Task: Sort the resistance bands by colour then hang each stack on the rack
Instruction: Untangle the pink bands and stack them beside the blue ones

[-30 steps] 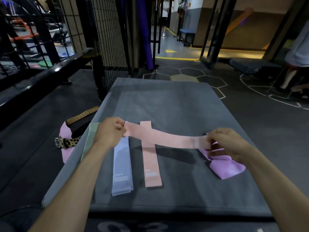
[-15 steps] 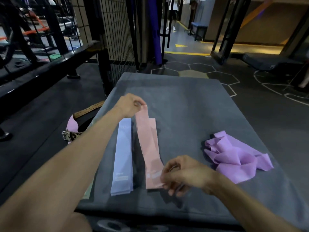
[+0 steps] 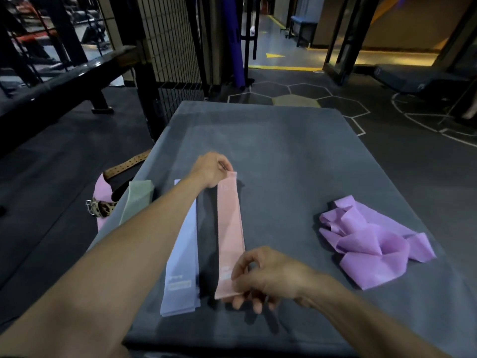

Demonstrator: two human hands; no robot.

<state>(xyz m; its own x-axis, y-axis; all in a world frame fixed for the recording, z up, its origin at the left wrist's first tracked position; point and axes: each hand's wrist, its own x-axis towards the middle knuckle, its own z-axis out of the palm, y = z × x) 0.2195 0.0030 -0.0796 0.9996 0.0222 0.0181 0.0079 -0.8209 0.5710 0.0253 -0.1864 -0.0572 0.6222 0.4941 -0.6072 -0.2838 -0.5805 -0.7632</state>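
— Pink band (image 3: pixel 230 231): which way does it run?
— Its long axis goes from the near edge of the grey padded bench (image 3: pixel 296 156) toward the far edge, lying left of the bench's middle, with the printed label end nearest the person. It is stretched straight between both hands.
— And the hands?
— The left hand (image 3: pixel 213 169) pinches the far end with curled fingers; the right hand (image 3: pixel 265 276) pinches the near end, thumb on top, fingers curled under it. So the band lies between them, the left hand beyond it and the right hand at its near tip.
— What differs from the earlier frames?
— A second ago the band was held crosswise, left to right, above another pink band. Half a second ago it had already swung lengthwise. Now it looks flatter and squarely over that strip, which I can no longer make out under it.
— Neighbours?
— A pale blue band (image 3: pixel 182 257) lies parallel just to its left, partly under the left forearm. A green band (image 3: pixel 136 200) hangs at the left edge. A crumpled purple band (image 3: pixel 371 244) sits well apart near the right edge. Off the left edge, on the floor, lie a leopard-print belt (image 3: pixel 102 208) and a tan belt (image 3: pixel 129 164).
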